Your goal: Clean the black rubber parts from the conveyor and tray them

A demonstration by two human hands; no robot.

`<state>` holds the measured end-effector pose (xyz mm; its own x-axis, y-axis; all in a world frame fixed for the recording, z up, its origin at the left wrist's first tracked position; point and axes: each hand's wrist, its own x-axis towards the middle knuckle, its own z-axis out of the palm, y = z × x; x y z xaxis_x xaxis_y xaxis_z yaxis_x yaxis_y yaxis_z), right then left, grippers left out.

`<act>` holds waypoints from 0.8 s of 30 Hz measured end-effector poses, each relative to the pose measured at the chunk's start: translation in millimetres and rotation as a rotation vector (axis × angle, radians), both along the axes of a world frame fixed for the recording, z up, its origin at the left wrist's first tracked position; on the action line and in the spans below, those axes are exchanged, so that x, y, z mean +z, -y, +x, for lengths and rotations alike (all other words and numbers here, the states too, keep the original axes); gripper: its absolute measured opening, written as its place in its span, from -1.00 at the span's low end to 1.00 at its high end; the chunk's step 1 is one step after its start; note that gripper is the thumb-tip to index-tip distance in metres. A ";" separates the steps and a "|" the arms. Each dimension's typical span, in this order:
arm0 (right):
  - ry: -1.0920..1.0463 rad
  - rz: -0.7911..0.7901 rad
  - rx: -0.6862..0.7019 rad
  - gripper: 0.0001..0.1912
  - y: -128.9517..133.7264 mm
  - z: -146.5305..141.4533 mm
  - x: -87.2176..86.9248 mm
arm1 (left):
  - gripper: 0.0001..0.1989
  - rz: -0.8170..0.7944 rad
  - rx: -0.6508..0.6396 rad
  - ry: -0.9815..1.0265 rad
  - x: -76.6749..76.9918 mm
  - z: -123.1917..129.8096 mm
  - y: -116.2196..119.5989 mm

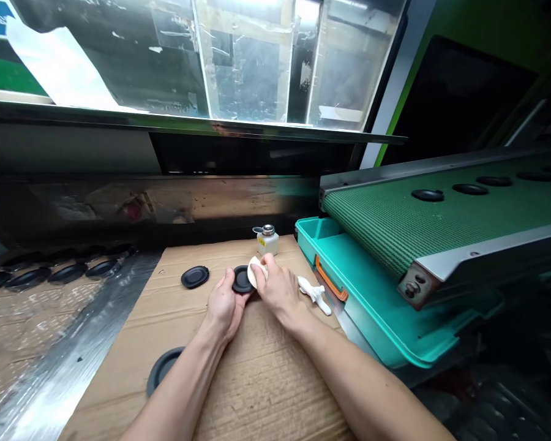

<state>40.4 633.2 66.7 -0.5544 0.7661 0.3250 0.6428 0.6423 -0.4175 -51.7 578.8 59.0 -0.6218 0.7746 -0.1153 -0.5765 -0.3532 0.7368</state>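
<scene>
On a flattened cardboard sheet point(239, 367), my left hand point(223, 305) grips a black rubber oval diaphragm point(241, 279) by its edge. My right hand point(278, 288) presses a folded white cloth point(256, 272) against that diaphragm's face. A second black diaphragm point(195, 277) lies flat to the left of my hands, and a third point(162, 369) lies near the cardboard's left edge, partly hidden by my left forearm. Just beyond my hands stands a small white dispensing bottle with a metal pump top point(267, 240). A crumpled white cloth point(314, 294) lies beside my right hand.
To the right, a green mesh conveyor belt point(395, 220) carries several black diaphragms in a row above a teal plastic tray point(371, 306) with an orange handle. Several more diaphragms lie in a row on plastic sheeting point(41, 294) at left.
</scene>
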 end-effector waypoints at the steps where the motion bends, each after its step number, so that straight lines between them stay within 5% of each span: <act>1: -0.001 0.005 0.008 -0.62 0.9 -0.5 -0.6 | -0.71 -0.011 -0.005 0.001 -0.9 -0.1 0.1; 4: -0.008 0.022 0.094 -0.63 -3.3 0.2 -2.4 | -0.72 -0.029 -0.032 0.005 -0.8 -1.1 1.4; 11: -0.234 -0.102 -0.023 -0.63 -46.1 18.9 -0.1 | -0.61 -0.105 -0.027 0.004 3.0 -7.9 2.9; 17: -0.149 -0.029 0.234 -0.65 -26.7 12.7 4.9 | -0.72 -0.060 -0.068 -0.016 -2.5 -0.7 2.2; 21: -0.016 0.067 0.073 -0.62 -20.5 6.2 6.1 | -0.73 -0.039 -0.087 -0.084 0.4 2.5 4.5; 24: 0.020 0.070 0.099 -0.62 -18.1 5.6 3.2 | -0.72 -0.056 -0.041 -0.080 1.9 1.3 4.0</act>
<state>46.1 651.2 69.9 -0.6329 0.6833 0.3641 0.5828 0.7300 -0.3569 -50.4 574.7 60.9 -0.5989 0.7932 -0.1102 -0.5284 -0.2880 0.7987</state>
